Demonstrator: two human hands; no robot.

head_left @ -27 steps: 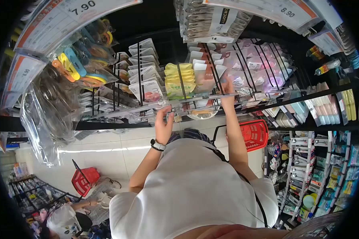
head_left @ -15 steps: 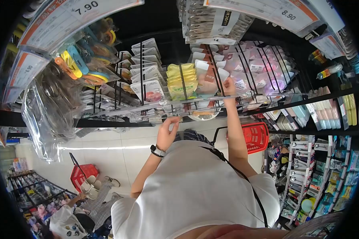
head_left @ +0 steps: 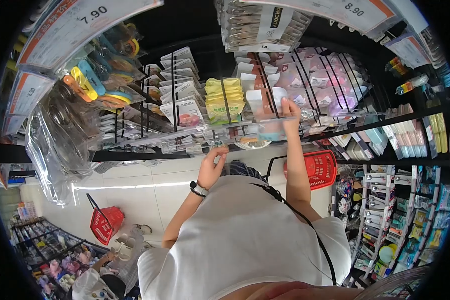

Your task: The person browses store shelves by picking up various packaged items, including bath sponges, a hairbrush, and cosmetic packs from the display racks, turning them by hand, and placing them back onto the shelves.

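Note:
My right hand (head_left: 291, 113) is closed on the right edge of a white and brown package (head_left: 263, 103), which stands up in front of similar packages on a shelf peg. The lower part of this package lies behind the clear shelf strip. Left of it hang yellow packets (head_left: 224, 106), and white cards (head_left: 183, 112) hang further left. My left hand (head_left: 213, 163) is below the shelf's front edge, its fingers curled toward the thumb. The tips of those fingers are near the edge, and I cannot make out anything in them.
Pink and purple packages (head_left: 335, 95) hang to the right. Bagged scissors (head_left: 87, 82) hang at the left. A red basket (head_left: 312, 170) is at my right side, another red basket (head_left: 106, 224) stands on the floor, and a person (head_left: 92, 286) is at the lower left.
The package at my right hand has come forward and away from the row behind it. The person at the lower left has shifted slightly, and the camera view has moved a little.

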